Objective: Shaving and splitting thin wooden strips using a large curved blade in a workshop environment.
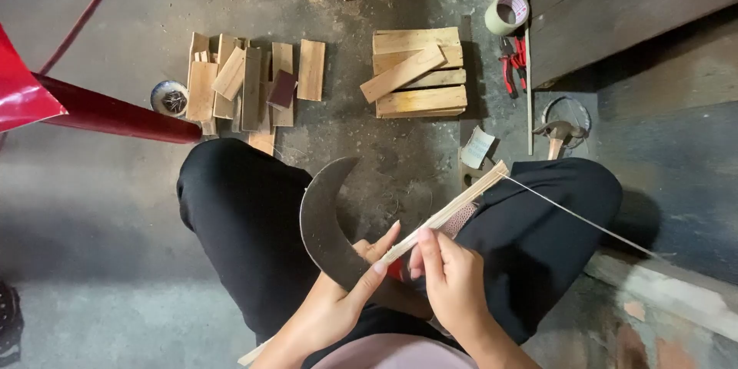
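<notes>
I am working in dim, soft light that is coming mostly from ten o'clock, where the concrete floor (pixel 115 184) is looking palest. Deep shadow is lying at three o'clock. The picture is staying sharp in the centre, bending slightly at edges.

I saw a dark curved blade (pixel 327 215) pointing up over the lap, and a thin pale wood strip (pixel 453 211) lay slanted beside it.
</notes>
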